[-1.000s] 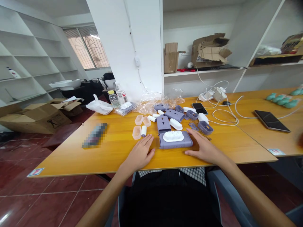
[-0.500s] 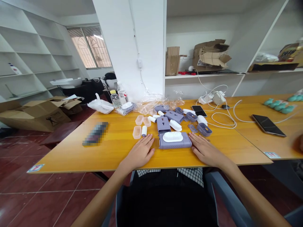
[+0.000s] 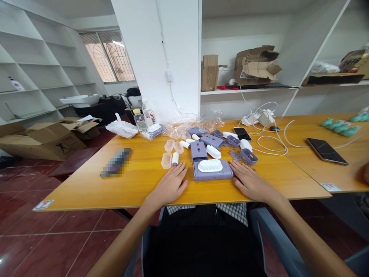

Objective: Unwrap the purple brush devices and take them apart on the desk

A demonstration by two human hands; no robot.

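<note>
My left hand (image 3: 170, 184) lies flat on the wooden table, fingers stretched out, a small gap left of a purple plastic case (image 3: 213, 175). A white bristled brush head (image 3: 210, 166) rests on top of that case. On its right side my right hand (image 3: 248, 181) also lies flat, its fingertips close to the case's end; whether they touch I cannot tell. Behind the case are a purple box-shaped part (image 3: 198, 150), a white oval brush piece (image 3: 213, 151) and a purple cup (image 3: 248, 156). A white roller (image 3: 175, 159) and a clear pinkish tray (image 3: 166, 160) sit beyond my left fingertips.
A pixelated dark object (image 3: 115, 162) lies at the left. Crumpled clear plastic (image 3: 181, 127), bottles (image 3: 140, 120) and a white bag (image 3: 122, 127) stand at the back. A phone (image 3: 242, 134), white cables (image 3: 272, 148) and a tablet (image 3: 326, 151) are to the right.
Both hands and the parts on the table stay in place. Only the camera view has shifted very slightly.
</note>
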